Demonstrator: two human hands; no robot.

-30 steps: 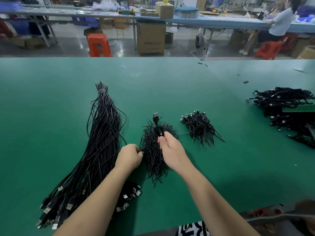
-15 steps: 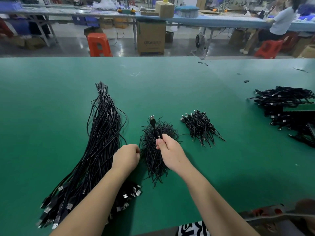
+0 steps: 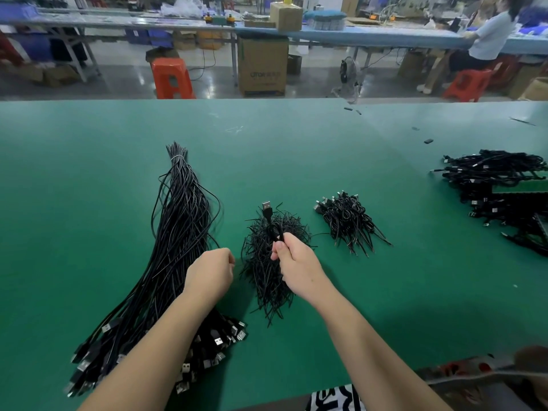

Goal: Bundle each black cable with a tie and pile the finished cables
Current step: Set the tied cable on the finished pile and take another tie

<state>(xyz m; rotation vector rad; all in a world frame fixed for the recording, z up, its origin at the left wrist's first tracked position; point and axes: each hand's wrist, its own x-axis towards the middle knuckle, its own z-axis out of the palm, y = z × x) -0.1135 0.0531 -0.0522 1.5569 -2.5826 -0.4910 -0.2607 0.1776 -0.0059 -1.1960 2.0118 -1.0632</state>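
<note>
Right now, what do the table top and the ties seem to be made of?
Table top: probably a green rubber or vinyl mat, matte, with soft light patches and faint scuffs. Ties: thin black strands holding kinks, likely plastic-coated wire, though this cannot be told for sure.

Bare green table [image 3: 89, 203] is lying open beyond the fingers [image 3: 277, 252]; tie heap [image 3: 267, 274] and cable sheaf [image 3: 178, 232] are crowding beneath and leftward.

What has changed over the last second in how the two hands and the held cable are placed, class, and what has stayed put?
The left hand has drawn away from the right hand, leftward toward the long cable bundle, still closed. The right hand keeps its grip on the folded cable, plug up, shifted slightly left. The tie heap, the small finished pile and the far right pile have not moved.
</note>
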